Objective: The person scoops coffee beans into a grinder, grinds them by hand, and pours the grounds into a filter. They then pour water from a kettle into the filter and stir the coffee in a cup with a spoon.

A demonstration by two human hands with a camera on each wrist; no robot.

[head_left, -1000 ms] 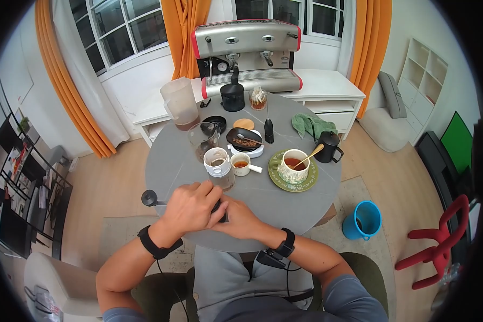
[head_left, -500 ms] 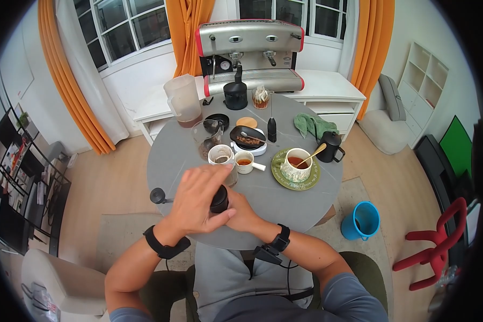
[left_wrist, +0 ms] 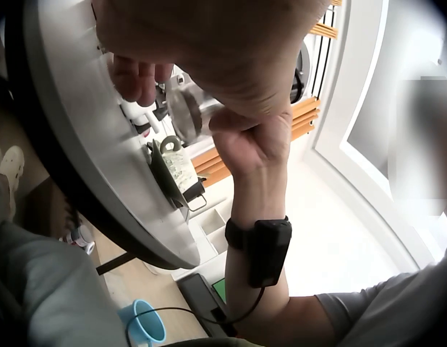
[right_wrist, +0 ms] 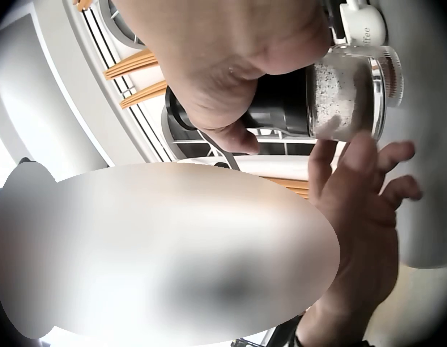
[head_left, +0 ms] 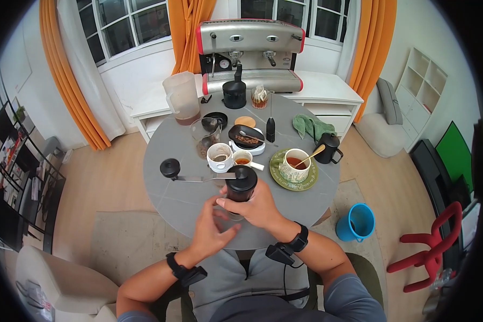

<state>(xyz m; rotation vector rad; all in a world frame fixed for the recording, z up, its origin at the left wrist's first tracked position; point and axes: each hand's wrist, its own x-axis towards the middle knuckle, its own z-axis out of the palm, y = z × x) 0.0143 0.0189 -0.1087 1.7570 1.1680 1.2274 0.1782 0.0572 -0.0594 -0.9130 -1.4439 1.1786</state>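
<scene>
The right hand [head_left: 260, 206] curls round the black grinder [head_left: 240, 187], above its clear jar [right_wrist: 344, 97]. The left hand [head_left: 210, 229], fingers spread and slightly bent, is at the jar; contact is unclear. The crank [head_left: 204, 178] reaches left. Just beyond the grip, a white cup [head_left: 220, 165] and small handled cup [head_left: 244, 165] crowd the way; rightward, a mug [head_left: 295, 173] stands on a green saucer [head_left: 307, 182].

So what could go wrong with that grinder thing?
The grinder might slip, since only the right hand seems to grip it, and the powder in its clear jar could spill. Its long crank might knock the white cup nearby. A bump to the spoon could splash the drink.
</scene>
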